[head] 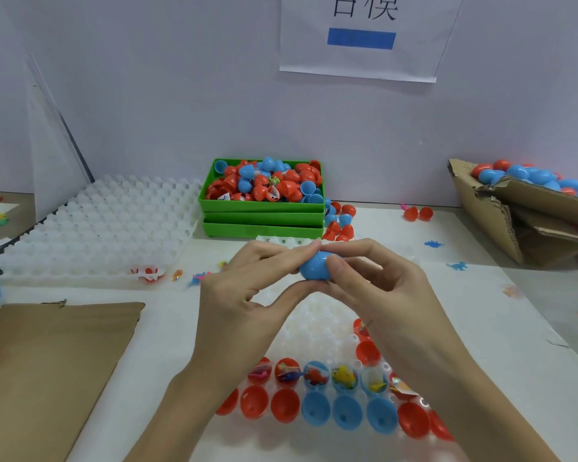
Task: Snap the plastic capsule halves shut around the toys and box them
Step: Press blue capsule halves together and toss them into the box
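- I judge the step in hand to be the snap itself: both of my hands hold one blue capsule (315, 265) in the air above the middle of the tabletop (481, 315), with its two halves together and a seam line visible across it.
- My left hand (247, 281) pinches the capsule's left end, thumb underneath and fingers curled over the top.
- My right hand (377, 281) pinches the right end, thumb pressed on the near face and fingers wrapped behind. Neither hand is spread.
- I cannot tell whether the halves have fully clicked, nor which toy sits inside.
- The next move, as I judge it, calls for a firm squeeze along the capsule's length, then carrying it to the cardboard box (528, 208) at the right edge of the tabletop, where closed capsules already lie.
- Under my wrists, the white tray (317, 325) near the front edge holds a row of halves with toys (316, 375) in them and a row of empty halves (317, 408) in front, so plenty of the task is left.
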Available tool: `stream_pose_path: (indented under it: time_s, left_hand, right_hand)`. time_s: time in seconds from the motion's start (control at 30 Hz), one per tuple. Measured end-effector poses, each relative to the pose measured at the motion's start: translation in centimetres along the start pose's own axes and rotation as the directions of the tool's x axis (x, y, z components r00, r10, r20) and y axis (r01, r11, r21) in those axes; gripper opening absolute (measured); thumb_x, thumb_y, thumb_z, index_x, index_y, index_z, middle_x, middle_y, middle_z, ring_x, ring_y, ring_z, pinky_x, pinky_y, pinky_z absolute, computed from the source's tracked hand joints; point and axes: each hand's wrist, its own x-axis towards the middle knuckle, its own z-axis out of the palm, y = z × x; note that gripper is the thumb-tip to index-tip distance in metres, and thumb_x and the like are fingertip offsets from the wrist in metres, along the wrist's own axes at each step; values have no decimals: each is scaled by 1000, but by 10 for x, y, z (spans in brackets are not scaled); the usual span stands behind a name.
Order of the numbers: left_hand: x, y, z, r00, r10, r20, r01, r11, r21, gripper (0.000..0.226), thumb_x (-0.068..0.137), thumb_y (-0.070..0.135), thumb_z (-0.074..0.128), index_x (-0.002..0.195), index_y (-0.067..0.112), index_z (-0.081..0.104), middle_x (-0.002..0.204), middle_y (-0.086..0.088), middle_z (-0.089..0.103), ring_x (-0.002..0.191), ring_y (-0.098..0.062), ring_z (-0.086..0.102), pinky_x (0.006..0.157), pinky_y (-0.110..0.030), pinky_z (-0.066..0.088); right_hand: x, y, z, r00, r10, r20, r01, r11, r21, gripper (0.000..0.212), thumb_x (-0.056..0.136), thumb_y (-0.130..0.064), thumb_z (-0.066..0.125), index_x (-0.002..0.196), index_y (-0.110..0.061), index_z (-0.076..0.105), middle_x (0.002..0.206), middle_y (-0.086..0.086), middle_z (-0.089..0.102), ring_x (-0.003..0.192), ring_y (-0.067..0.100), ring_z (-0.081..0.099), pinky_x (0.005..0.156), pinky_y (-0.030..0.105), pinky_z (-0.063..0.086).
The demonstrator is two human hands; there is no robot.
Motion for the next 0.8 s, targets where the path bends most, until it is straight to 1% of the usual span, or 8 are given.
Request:
stream_pose_path:
  time_s: [0.07,0.13,0.27,0.43,0.57,0.63,0.7,0.8]
  left_hand:
    - [0,1,1,1000,-1,-3,1,999,35,47,83,23,81,129,15,72,113,2,73,105,-10,68,91,-14,54]
    - [0,3,2,1000,12,1,-12,1000,25,47,84,21,80,130,15,71,122,1,71,112,-7,67,96,-13,51]
    - [0,2,2,999,-27,40,31,994,-106,45,86,19,77,131,18,71,133,7,69,125,-3,64,104,-17,49]
    - [-2,2,4,995,-56,82,70,981,-180,45,88,23,75,132,18,70,138,12,68,131,-1,60,109,-19,46]
    - [-2,3,7,987,-109,117,132,968,-213,46,90,28,73,136,24,68,138,17,67,132,1,58,109,-17,46]
    - [-2,7,11,986,-116,119,139,968,-211,50,93,31,70,141,25,64,139,20,65,134,2,56,108,-14,44]
    - [-4,11,15,987,-134,85,150,963,-224,55,91,36,72,144,24,61,139,24,64,134,4,55,107,-10,41]
    - [-4,11,16,986,-164,32,167,944,-285,50,87,33,77,132,18,62,133,24,68,129,1,60,105,-12,44]
  right_hand:
    - [1,0,-2,998,54,23,-56,994,89,20,90,-26,73,107,-17,78,107,9,79,107,25,75,93,26,58]
    - [2,0,-3,998,67,20,-69,991,111,22,89,-25,74,108,-14,78,108,11,79,107,27,75,94,27,58]
    - [2,1,-5,999,40,14,-41,995,89,21,91,-22,74,109,-14,79,108,11,79,104,28,76,92,29,60]
    - [1,2,-8,1000,2,13,-2,999,33,16,92,-20,73,105,-16,80,104,9,80,101,27,77,85,24,60]
    - [2,3,-5,1000,8,-25,-7,999,42,16,86,-29,77,99,-19,81,102,7,80,102,25,76,83,23,60]
    - [3,6,-2,998,46,-53,-37,988,148,19,83,-29,79,98,-16,82,104,10,79,103,26,76,83,23,60]
    - [3,10,3,992,124,-31,-109,945,309,23,81,-25,82,99,-11,81,109,15,78,104,30,76,84,25,60]
    - [2,16,6,969,219,119,-248,802,543,33,88,-20,81,115,-2,76,121,18,74,114,29,72,92,28,59]
